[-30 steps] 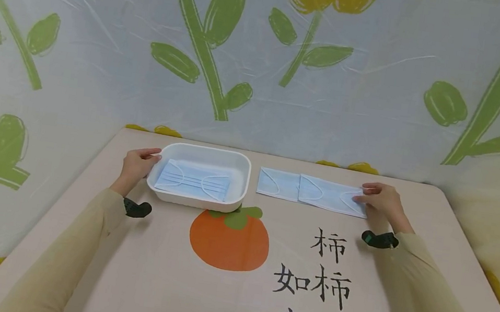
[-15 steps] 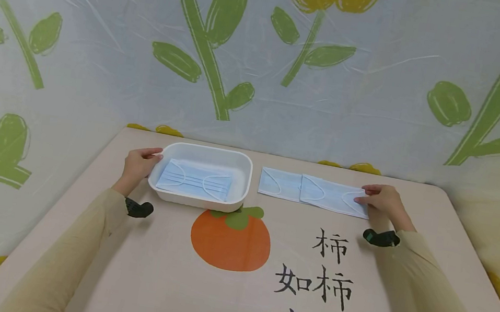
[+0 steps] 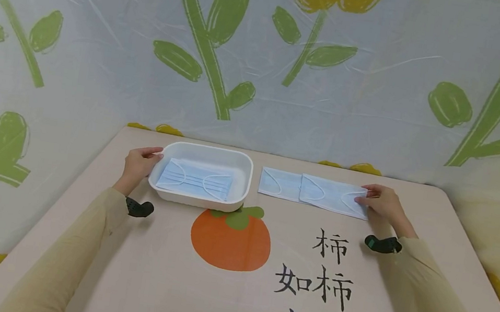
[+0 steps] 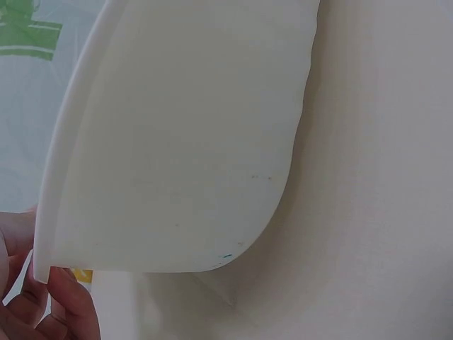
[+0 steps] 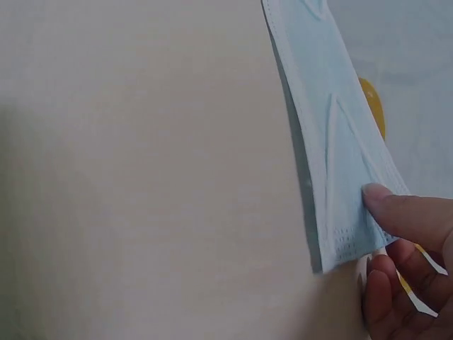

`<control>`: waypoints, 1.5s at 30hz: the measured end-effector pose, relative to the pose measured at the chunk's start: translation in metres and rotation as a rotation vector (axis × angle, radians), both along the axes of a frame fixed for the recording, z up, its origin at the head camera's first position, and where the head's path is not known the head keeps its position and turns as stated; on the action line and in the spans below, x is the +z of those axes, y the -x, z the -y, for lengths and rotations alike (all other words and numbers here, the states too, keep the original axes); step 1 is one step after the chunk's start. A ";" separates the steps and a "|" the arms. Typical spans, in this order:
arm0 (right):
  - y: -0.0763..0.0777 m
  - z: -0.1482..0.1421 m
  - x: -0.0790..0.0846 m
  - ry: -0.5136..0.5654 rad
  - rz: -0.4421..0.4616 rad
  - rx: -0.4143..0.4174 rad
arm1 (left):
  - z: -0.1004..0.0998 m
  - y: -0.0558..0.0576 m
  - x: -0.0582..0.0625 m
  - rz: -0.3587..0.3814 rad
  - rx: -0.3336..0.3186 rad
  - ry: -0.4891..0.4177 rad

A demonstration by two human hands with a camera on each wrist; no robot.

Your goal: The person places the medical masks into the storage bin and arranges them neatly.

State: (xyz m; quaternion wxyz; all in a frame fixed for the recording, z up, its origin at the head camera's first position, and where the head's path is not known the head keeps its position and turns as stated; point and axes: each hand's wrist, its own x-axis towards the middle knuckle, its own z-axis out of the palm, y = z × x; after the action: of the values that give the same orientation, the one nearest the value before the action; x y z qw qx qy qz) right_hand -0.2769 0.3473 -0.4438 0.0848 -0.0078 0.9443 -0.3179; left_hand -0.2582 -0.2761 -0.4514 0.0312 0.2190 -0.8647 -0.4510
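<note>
In the head view, a white plastic tray [image 3: 196, 203] stands at the left back of the table with a pale blue face mask [image 3: 194, 180] lying in it. My left hand [image 3: 137, 166] grips the tray's left rim; the left wrist view has the fingers [image 4: 74, 301] around the rim's corner. To the right of the tray lie two more masks, end to end and partly overlapping. The right-hand mask [image 3: 335, 196] lies over the end of the other mask [image 3: 279, 183]. My right hand [image 3: 383, 201] pinches its right end, with the thumb [image 5: 403, 212] on top and the other fingers beneath.
The pink tablecloth [image 3: 159, 270] bears a printed orange persimmon [image 3: 229, 240] and black characters [image 3: 330, 245]. A flowered curtain [image 3: 331, 114] hangs right behind the table's back edge. Dark straps sit at both wrists.
The head view has shifted very slightly. Both hands keep their holds on the tray and the mask, with almost no movement.
</note>
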 end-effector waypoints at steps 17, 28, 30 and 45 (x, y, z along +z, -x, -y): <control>-0.015 -0.006 0.010 0.033 -0.032 -0.039 | -0.022 -0.024 0.041 0.042 0.000 -0.045; -0.034 -0.001 0.027 0.077 -0.091 -0.025 | -0.009 -0.009 0.016 0.026 0.030 -0.038; -0.037 0.001 0.031 0.091 -0.091 -0.027 | 0.005 0.004 -0.009 -0.006 0.017 -0.010; -0.051 0.009 0.052 0.201 -0.136 -0.053 | -0.008 -0.010 0.017 0.011 0.006 -0.042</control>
State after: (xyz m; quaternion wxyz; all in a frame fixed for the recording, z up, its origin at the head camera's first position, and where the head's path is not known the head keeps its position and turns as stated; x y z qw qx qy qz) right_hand -0.2262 0.3386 -0.3920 0.0109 -0.0128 0.9110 -0.4120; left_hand -0.2482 -0.2685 -0.4343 0.0232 0.2249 -0.8544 -0.4679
